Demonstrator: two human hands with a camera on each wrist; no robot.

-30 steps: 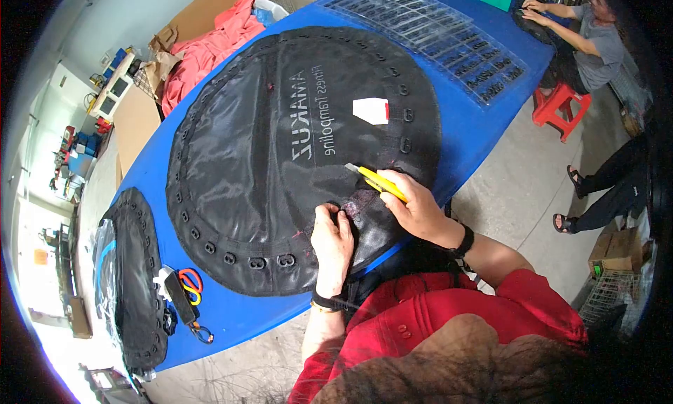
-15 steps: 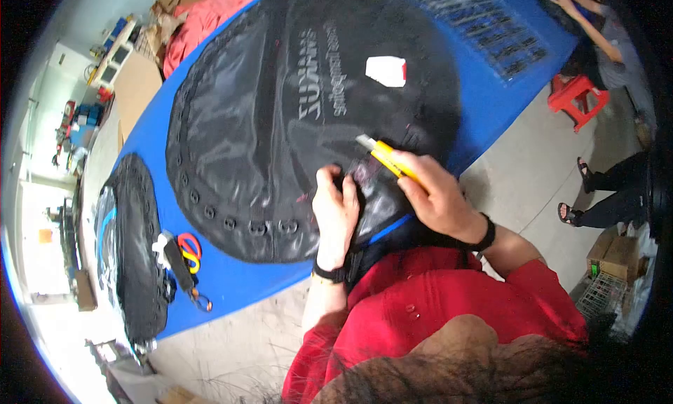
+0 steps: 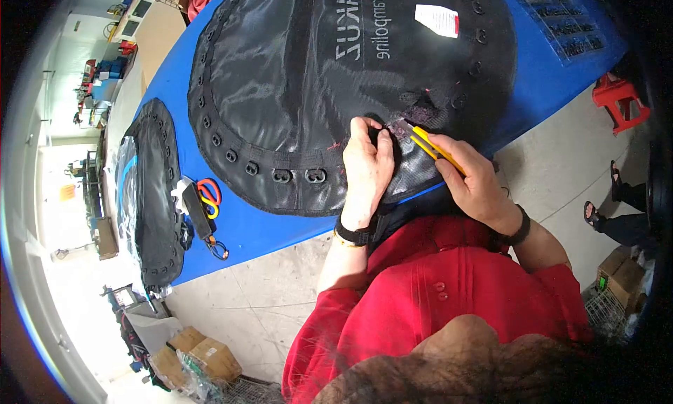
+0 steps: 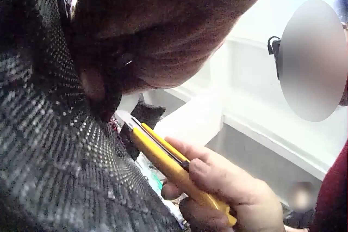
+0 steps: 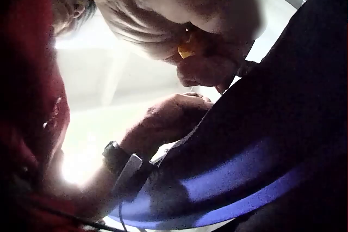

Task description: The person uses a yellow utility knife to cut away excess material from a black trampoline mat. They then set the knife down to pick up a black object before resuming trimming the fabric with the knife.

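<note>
A round black mesh trampoline mat (image 3: 315,96) with black buckles around its rim lies on the blue table. My left hand (image 3: 368,167) pinches a fold of the mat near its front edge. In my right hand (image 3: 477,183) is a yellow utility knife (image 3: 436,150), its tip close to the left fingertips by a patch of reddish threads (image 3: 401,128). The left wrist view shows the blade extended from the yellow knife (image 4: 163,158), pointing at the mesh (image 4: 70,134) beneath the left hand (image 4: 163,25). The right wrist view is dark around the right fingers.
On the blue table (image 3: 259,232) at the left lie a smaller black mat (image 3: 155,194), red-and-yellow-handled scissors (image 3: 209,197) and a black tool (image 3: 196,209). A white label (image 3: 436,20) rests on the large mat. A red stool (image 3: 618,103) and a person's feet are at the right.
The head view has tilted, so the mat sits higher in it. The knife has moved from above the mat to beside the left fingertips, its tip lower. The left hand keeps its pinch.
</note>
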